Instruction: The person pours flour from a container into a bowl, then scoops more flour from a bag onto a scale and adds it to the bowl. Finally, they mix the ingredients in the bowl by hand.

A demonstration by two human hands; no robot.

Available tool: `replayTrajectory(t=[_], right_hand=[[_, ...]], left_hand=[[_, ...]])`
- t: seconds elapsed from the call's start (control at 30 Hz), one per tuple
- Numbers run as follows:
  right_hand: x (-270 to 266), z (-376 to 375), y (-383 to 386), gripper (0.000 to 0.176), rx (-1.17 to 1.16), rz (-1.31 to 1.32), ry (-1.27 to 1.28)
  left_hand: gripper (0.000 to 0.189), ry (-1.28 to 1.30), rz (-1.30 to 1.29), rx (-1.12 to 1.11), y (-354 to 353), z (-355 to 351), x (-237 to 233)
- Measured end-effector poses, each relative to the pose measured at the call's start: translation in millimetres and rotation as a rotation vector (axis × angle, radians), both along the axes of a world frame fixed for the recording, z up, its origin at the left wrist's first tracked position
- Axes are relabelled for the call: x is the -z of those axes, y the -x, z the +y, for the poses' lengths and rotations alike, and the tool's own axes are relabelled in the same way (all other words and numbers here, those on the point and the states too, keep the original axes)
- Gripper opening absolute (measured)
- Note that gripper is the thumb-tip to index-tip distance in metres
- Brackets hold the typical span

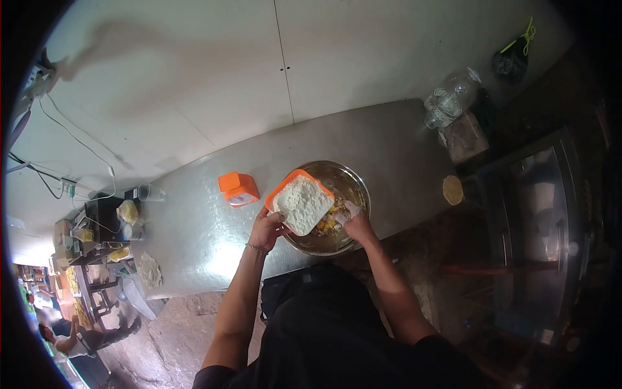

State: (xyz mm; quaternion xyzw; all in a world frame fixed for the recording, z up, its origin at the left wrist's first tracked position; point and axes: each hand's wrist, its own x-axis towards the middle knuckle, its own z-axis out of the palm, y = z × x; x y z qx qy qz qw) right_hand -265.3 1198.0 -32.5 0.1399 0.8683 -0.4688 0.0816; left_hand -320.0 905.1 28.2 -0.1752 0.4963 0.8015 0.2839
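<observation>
My left hand (267, 231) grips the near left edge of a square orange-rimmed tub (267, 201) full of white flour (303, 204). The tub is held over the left part of a large round metal bowl (364, 188) and hides some of it. Inside the bowl lies a yellow and brownish crumbly mixture (326, 223). My right hand (354, 225) reaches over the bowl's right side, its fingers dusted white and spread apart near the mixture. I see nothing held in it.
A metal table (194, 188) carries an orange device with a pale face (240, 190), a crumpled pale cloth (150, 270) and a clear plastic cup (151, 192). Large clear bottles (448, 100) stand at the far right. A round tan disc (453, 190) sits by the right edge. People (65, 340) are at far left.
</observation>
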Motion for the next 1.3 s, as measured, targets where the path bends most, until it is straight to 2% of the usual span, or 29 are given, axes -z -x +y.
replayTrajectory(t=[0.27,0.37,0.53,0.77,1.0,1.1,1.3], right_hand=[[-4.4,-0.8,7.4,0.059,-0.05,0.022,-0.041],[0.0,-2.3,12.3,0.059,-0.084,-0.009,-0.043],[3.6,-1.5,16.6,0.066,-0.125,-0.09,-0.046],[28.3,-0.5,19.6,0.062,-0.153,-0.059,-0.07],[12.6,-4.3,18.7,0.061,-0.155,-0.079,-0.066],[8.1,-3.5,19.3,0.061,-0.148,-0.078,-0.054],[-11.2,1.1,13.3,0.061,-0.088,-0.091,0.01]], left_hand=[[0.05,0.138,0.086,0.011,3.1,-1.0,-9.4],[0.058,0.27,0.147,0.066,5.5,0.1,-2.8],[0.057,0.297,0.17,0.05,6.2,1.6,-4.0],[0.054,0.364,0.26,0.051,6.9,3.2,-9.2],[0.056,0.512,0.367,0.076,8.0,11.0,-9.6],[0.058,0.684,0.428,0.125,8.8,12.4,-13.5],[0.058,0.68,0.379,0.092,8.3,12.7,-16.0]])
